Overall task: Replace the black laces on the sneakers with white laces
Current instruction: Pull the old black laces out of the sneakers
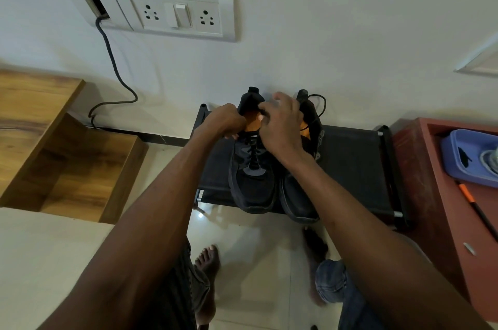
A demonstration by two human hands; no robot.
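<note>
Left hand (225,119): fingers curled at the collar of the left sneaker (252,168), gripping its black lace (253,153) (the exact hold is hidden).
Right hand (280,127): fingertips pinching the same lace at the top eyelets.
Sneakers: both side by side on a black rack (353,168) against the wall; right sneaker (301,195) touches the left.
Nearby: blue tray (458,160) on a red cabinet (431,195).

Two black sneakers (253,178), two hands (223,119), one rack (355,168), perhaps one tray (458,157).
</note>
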